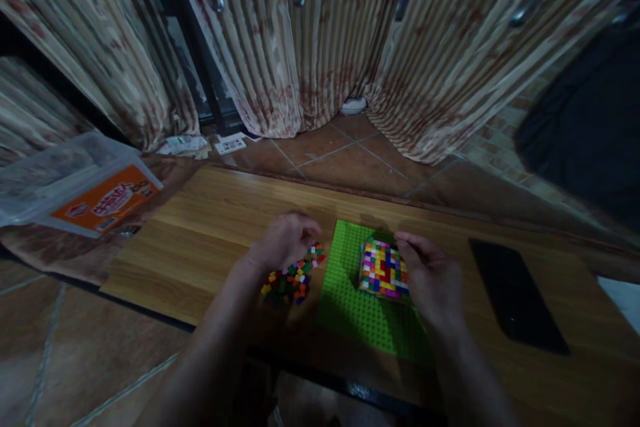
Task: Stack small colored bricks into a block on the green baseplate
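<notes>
On a green studded baseplate (345, 267) stands a block built of many small multicoloured toy bricks (383, 270). My right hand (437, 277) is at the block's right side, thumb and index finger drawn together near its far right corner. Whatever lies between those fingertips is too small to make out. To the left of the baseplate, a heap of loose toy bricks (285, 287) is spread on the wooden table. Over the far side of this heap is my left hand (283, 240), its fingers curved and apart, with no brick visible in them.
A dark flat slab (517, 293) lies on the table (200, 233) to the right. At the far left is a clear plastic box (100, 180) with an orange label. Striped curtains (330, 40) hang beyond the tiled floor (340, 150). A dark shape (585, 120) stands at the right.
</notes>
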A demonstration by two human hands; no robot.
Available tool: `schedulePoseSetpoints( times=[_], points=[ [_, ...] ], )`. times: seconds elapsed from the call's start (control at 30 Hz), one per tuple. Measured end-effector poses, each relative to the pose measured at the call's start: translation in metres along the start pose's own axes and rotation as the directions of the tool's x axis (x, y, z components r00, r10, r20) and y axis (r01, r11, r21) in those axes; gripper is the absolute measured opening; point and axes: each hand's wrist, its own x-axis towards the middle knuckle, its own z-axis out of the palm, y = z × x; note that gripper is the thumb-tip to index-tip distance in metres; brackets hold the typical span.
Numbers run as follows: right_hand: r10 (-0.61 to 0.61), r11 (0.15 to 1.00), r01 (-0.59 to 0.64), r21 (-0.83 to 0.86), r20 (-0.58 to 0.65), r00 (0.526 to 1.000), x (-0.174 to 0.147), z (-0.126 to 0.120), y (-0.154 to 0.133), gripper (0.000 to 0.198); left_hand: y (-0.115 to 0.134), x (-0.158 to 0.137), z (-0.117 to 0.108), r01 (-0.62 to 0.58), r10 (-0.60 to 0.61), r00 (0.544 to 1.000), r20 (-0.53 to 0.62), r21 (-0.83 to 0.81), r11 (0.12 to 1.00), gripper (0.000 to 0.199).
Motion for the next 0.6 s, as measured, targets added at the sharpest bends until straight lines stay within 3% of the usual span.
schedulePoseSetpoints(
  times=[0.27,0.6],
  points=[
    [-0.009,1.000,0.009,-0.012,0.003,1.000,0.001,0.000,-0.001,0.031,0.012,0.001,0.008,0.004,-0.020,0.997,0.075,0.202,0.979,0.015],
    [-0.014,1.000,0.014,-0.001,0.012,1.000,0.001,0.001,0.001,0.031,0.010,0.002,0.007,-0.007,-0.009,0.996,0.086,0.183,0.983,0.007]
  ],
)
